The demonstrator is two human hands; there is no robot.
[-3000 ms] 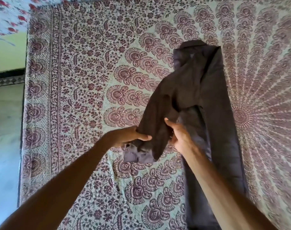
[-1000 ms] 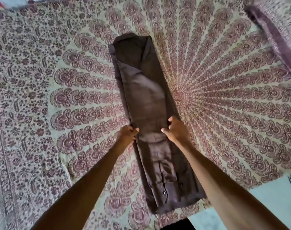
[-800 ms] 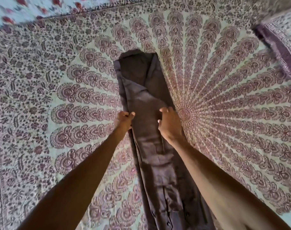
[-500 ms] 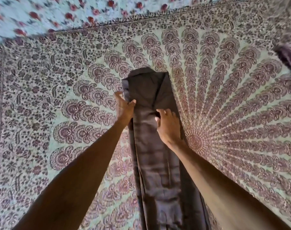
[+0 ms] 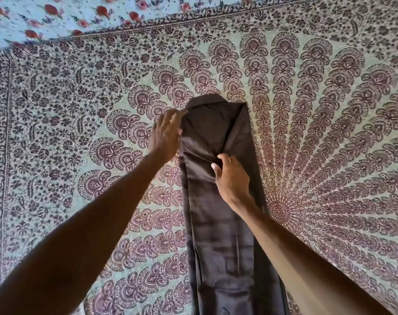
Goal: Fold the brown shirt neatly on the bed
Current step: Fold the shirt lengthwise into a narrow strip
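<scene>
brown shirt [image 5: 216,235] looks soft, limp, light. left hand [image 5: 166,135] flat on far-left edge; right hand [image 5: 233,178] pinches mid crease. suggest gripping far corners.

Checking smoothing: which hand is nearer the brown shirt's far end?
Left. The left hand lies flat along the brown shirt's edge near that end; the right hand pinches fabric farther down.

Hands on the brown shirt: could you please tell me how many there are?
2. The left hand lies flat at the left edge of the brown shirt; the right hand pinches its middle.
</scene>
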